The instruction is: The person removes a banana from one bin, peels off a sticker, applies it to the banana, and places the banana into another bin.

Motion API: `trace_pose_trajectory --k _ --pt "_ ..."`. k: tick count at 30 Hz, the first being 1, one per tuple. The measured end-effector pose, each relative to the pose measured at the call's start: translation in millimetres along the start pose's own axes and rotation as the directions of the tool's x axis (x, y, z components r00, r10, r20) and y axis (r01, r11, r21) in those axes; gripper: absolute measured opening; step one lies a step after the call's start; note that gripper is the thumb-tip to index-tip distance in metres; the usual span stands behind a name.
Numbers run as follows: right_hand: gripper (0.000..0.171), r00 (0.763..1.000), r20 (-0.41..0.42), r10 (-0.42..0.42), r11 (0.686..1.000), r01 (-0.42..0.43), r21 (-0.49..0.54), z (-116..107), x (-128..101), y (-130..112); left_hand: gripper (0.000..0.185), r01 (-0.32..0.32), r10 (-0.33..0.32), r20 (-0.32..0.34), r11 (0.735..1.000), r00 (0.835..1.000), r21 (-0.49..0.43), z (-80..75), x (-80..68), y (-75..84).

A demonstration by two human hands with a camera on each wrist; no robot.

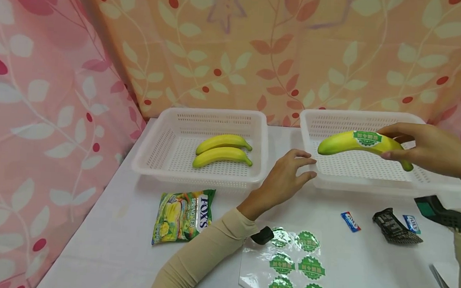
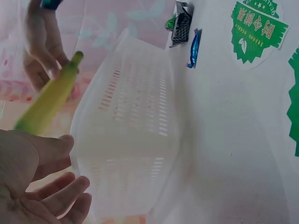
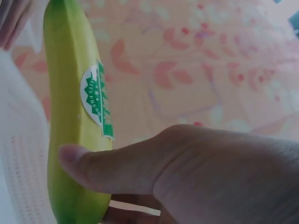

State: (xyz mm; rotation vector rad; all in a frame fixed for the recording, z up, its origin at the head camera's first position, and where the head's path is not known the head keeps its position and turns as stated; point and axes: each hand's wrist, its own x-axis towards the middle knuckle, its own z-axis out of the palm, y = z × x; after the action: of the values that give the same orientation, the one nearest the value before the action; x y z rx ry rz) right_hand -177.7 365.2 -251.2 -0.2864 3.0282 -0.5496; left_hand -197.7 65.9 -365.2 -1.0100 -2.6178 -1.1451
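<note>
My right hand (image 1: 432, 145) holds a yellow-green banana (image 1: 339, 142) above the right basket (image 1: 370, 184), thumb on the near side. A green and white sticker (image 3: 97, 100) is on the banana's skin, its edge standing slightly off in the right wrist view. My left hand (image 1: 288, 176) has its fingers spread, the fingertips (image 2: 80, 183) right at the left rim of that white perforated basket. Two more bananas, an upper one (image 1: 222, 142) and a lower one (image 1: 222, 156), lie side by side in the left basket (image 1: 197, 176).
Under my left wrist lies a sheet of green round stickers (image 1: 282, 264). A FOX'S candy bag (image 1: 184, 216) sits left of it. To the right are two small blue-wrapped sweets (image 1: 350, 222), a black wrapped packet (image 1: 396, 227) and a metal tool (image 1: 443, 287). Patterned curtains (image 1: 236, 52) stand behind.
</note>
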Motion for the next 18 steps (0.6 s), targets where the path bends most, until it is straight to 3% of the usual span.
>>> trace_pose_trajectory --k 9,14,18 --pt "0.054 0.983 0.181 -0.028 1.000 0.027 0.009 7 48 34 0.039 0.000 0.000 -0.004 1.000 1.000 -0.007 1.9 -0.4 0.4" --pt "0.057 0.945 0.328 0.011 0.999 -0.022 0.031 19 65 46 0.039 0.003 -0.003 -0.011 1.000 1.000 -0.007 1.7 -1.1 1.0" --pt "0.065 0.898 0.435 0.067 0.995 -0.094 0.041 28 73 51 0.039 0.015 -0.015 -0.012 1.000 1.000 -0.013 2.1 -1.7 1.5"
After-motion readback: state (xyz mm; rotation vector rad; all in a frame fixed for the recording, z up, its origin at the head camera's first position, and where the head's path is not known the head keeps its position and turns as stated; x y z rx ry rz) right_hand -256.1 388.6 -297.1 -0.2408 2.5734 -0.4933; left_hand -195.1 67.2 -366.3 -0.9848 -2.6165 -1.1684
